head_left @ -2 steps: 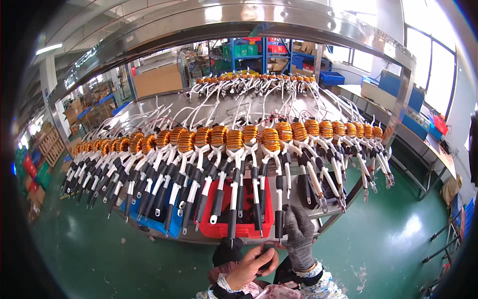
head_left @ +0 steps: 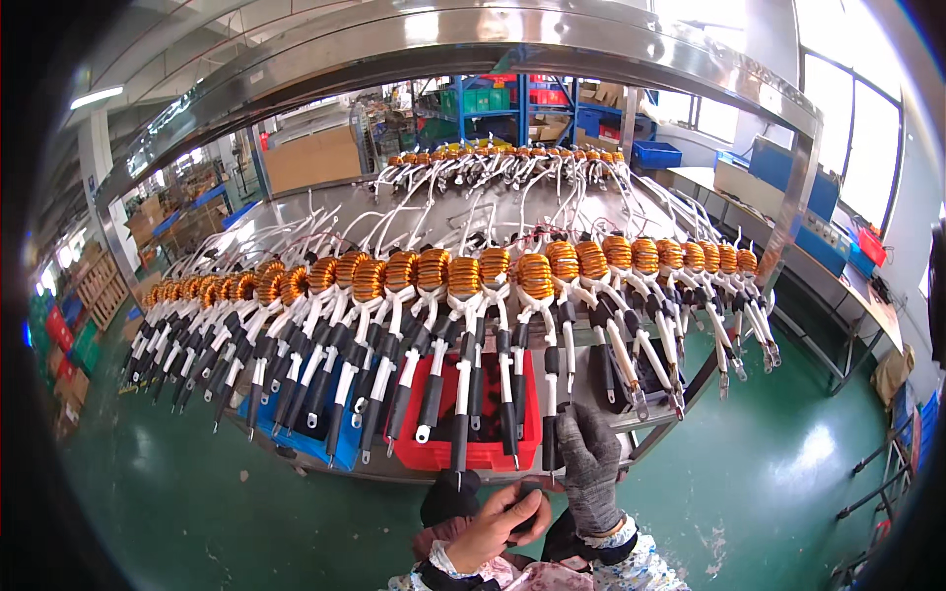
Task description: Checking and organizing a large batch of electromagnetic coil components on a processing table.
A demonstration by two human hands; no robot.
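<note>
My right hand (head_left: 591, 468), in a grey knit glove, is closed at the black sleeve (head_left: 550, 443) on the end of one hanging white lead (head_left: 552, 394). This lead drops from a copper-wound ring coil (head_left: 535, 277) on the near edge of the rack. Below and to the left, my bare left hand (head_left: 505, 520) is curled, its thumb and fingers pressed on a small black piece (head_left: 530, 489) whose kind I cannot make out. Beside my hands hangs another white lead with a black sleeve (head_left: 460, 440).
A long row of coils (head_left: 400, 268) lines the rack's front, leads hanging down. Beneath sit a red bin (head_left: 493, 455), a blue bin (head_left: 340, 448) and a dark bin (head_left: 594, 374). More coils (head_left: 503, 154) lie at the back. A metal frame (head_left: 473, 44) spans overhead.
My gloved right hand has shifted very slightly to the left against the sleeved lead. My left hand looks unchanged.
</note>
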